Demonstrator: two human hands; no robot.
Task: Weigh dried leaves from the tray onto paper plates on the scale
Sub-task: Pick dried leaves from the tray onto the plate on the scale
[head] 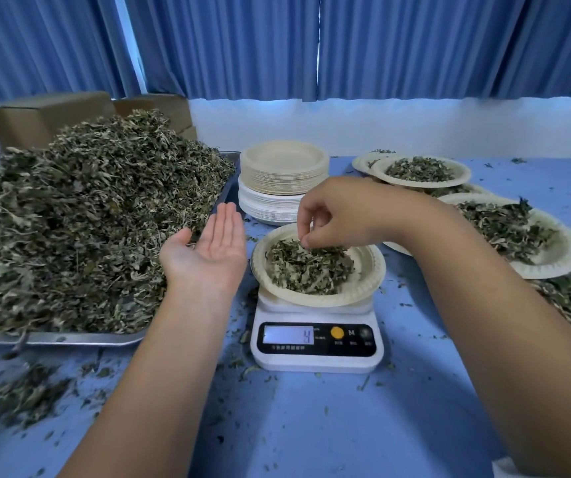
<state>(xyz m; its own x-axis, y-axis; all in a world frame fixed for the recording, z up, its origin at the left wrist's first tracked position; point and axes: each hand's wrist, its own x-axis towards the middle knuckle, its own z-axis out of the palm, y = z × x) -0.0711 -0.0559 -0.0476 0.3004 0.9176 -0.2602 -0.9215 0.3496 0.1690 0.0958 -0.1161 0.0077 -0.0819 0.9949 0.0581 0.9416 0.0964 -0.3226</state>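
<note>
A white digital scale (316, 343) stands at the table's middle, its display showing a 4. On it rests a paper plate (368, 270) holding a heap of dried leaves (308, 267). My right hand (335, 212) hovers over the plate's far side, fingertips pinched on a few leaves at the top of the heap. My left hand (208, 251) is held flat, palm up and bare, between the plate and the metal tray (53, 338). The tray at the left carries a tall pile of dried leaves (80, 219).
A stack of bare paper plates (282, 181) stands behind the scale. Several filled plates (518, 232) overlap along the right side. Leaf crumbs litter the blue tabletop (311, 426). Cardboard boxes (46, 115) sit behind the tray, under blue curtains.
</note>
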